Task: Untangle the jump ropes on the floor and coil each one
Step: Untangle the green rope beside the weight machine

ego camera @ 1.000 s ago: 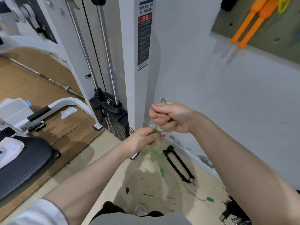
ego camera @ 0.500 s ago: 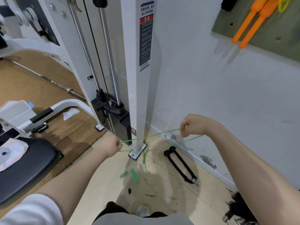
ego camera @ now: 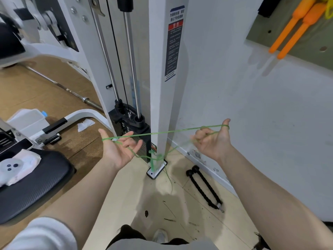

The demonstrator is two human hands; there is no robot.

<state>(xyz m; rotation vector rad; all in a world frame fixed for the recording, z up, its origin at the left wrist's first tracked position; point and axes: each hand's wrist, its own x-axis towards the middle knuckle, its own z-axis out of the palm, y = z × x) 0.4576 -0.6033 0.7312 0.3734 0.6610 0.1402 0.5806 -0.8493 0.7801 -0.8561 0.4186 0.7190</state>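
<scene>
Hands now opened, green jump rope [ego camera: 173, 131] looped over thumbs.

Colour survey: gym corner, floor level.

Green translucent jump rope [ego camera: 173, 131]; white machine post [ego camera: 162, 87] bearing a dark label [ego camera: 173, 44] with red band; two orange handles [ego camera: 295, 27] on an olive-green board [ego camera: 266, 24]; black rope attachment [ego camera: 203, 188] on beige floor [ego camera: 126, 195]; black ribbed bench pad [ego camera: 34, 183]; brown cork-patterned flooring [ego camera: 45, 92]; white sleeve [ego camera: 41, 235].
</scene>
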